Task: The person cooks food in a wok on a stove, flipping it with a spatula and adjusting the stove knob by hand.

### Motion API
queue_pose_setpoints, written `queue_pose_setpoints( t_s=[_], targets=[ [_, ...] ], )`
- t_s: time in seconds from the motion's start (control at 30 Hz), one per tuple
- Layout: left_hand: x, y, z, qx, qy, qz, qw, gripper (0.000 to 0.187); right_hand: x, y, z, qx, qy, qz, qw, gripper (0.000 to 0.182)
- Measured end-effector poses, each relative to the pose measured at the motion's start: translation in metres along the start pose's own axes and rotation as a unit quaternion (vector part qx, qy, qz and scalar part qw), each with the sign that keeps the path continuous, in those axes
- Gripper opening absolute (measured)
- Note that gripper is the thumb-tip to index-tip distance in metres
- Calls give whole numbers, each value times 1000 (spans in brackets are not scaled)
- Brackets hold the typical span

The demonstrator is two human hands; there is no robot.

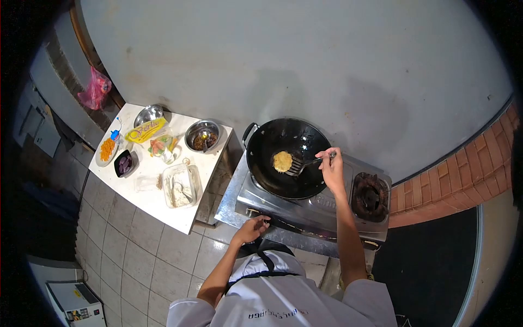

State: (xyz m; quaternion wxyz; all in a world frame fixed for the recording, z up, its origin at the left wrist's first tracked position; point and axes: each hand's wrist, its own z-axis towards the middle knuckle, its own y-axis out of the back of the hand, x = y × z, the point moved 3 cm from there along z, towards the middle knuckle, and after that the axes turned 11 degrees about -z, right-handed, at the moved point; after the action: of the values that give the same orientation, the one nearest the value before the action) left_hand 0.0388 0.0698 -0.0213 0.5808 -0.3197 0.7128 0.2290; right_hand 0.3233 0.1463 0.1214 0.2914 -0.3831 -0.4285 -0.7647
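My right hand [332,165] is closed around the handle of a slotted spatula [297,165]. Its slotted blade rests in a black wok [261,177], against the right edge of a round golden fritter [282,162]. A thin layer of shiny oil seems to coat the wok. Down at the front edge of the gas stove [321,218], my left hand [251,229] has its fingers pinched at the left stove knob, which they mostly cover.
A bare burner [370,197] is on the stove's right. Left stands a white table [141,201] with a container of flour [181,186], metal bowls [202,136], a yellow packet [146,131], a dark bowl [125,163] and an orange-filled plate [106,151]. A grey wall rises behind.
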Motion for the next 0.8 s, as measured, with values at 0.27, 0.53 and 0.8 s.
queue_pose_setpoints(
  t_s=[0.27, 0.53, 0.8],
  targets=[
    [6, 0, 1, -4, -30, 1, 1000, 33, 7, -3, -3, -9, -33, -4, 999, 4],
    [8, 6, -2, -4, -8, 3, 1000, 37, 43, -11, 14, -45, 39, -96, 994, 3],
    [6, 10, -10, -9, 7, -7, 1000, 43, 76, -39, 17, -40, 59, -88, 994, 5]
  ],
)
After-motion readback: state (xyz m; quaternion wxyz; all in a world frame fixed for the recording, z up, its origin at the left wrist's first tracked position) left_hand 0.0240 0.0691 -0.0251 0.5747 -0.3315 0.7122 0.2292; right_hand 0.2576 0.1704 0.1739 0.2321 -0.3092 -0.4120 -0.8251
